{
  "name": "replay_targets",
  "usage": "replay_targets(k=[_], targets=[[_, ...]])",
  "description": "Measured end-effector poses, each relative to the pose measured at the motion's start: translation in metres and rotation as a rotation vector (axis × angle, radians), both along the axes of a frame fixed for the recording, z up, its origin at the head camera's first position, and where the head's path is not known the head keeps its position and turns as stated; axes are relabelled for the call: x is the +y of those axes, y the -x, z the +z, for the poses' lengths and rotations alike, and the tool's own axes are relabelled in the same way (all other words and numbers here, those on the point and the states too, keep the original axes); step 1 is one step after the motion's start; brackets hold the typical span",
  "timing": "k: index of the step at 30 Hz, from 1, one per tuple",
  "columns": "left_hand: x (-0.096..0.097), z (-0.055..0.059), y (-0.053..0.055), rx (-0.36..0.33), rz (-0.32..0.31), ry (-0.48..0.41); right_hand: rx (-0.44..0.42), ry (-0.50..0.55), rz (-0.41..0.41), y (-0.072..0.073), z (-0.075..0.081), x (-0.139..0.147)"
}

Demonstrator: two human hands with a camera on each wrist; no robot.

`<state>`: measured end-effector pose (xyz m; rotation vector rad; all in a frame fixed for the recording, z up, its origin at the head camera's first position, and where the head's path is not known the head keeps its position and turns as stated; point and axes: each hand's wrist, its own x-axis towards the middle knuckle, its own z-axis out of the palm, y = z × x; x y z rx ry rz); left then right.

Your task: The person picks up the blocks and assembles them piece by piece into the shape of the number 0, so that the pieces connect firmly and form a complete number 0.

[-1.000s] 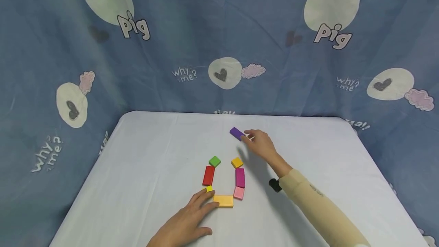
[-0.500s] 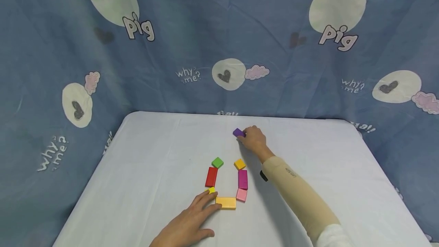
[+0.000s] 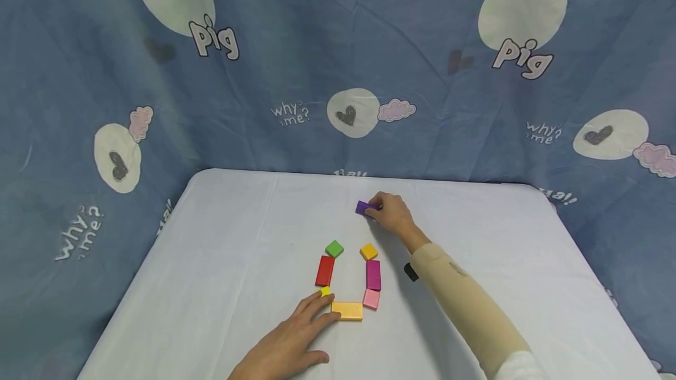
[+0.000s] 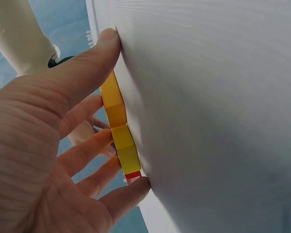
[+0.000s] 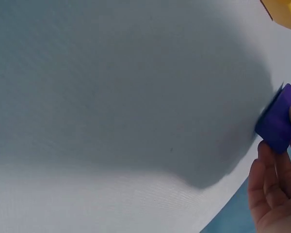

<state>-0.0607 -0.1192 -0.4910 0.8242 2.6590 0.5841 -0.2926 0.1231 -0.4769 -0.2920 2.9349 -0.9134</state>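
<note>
Near the back of the white table, my right hand (image 3: 391, 213) pinches a purple block (image 3: 361, 207) between thumb and fingers; in the right wrist view the purple block (image 5: 280, 119) is close over the cloth. My left hand (image 3: 290, 336) lies with fingers spread at the front, its fingertips on the yellow block (image 3: 324, 291) and the light orange block (image 3: 348, 311). Other blocks form a U with these two: a red block (image 3: 324, 271) and a green block (image 3: 334, 248) on the left, a pink block (image 3: 371, 299), a magenta block (image 3: 373, 275) and an orange block (image 3: 368, 251) on the right.
The table (image 3: 237, 239) has a white cover and rounded back corners. A blue printed curtain (image 3: 264, 46) hangs behind it and along its sides. A black wrist device (image 3: 411, 272) shows beside the right sleeve (image 3: 470, 304).
My right hand has closed its fingers on the purple block, which has turned to lie more nearly sideways. The left hand has stayed in place at the front blocks.
</note>
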Motion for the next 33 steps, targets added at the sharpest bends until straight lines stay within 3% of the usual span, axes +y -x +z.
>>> replay_targets(k=[14, 20, 33], targets=[[-0.001, -0.001, 0.000, -0.015, 0.001, 0.008, -0.007, 0.219, 0.155, -0.011, 0.002, 0.002], [-0.001, -0.002, 0.000, -0.015, 0.007, 0.002, -0.073, 0.194, 0.218, -0.018, 0.003, -0.003], [-0.002, 0.000, 0.002, -0.029, 0.009, -0.003, -0.214, 0.150, 0.239, -0.029, -0.005, -0.008]])
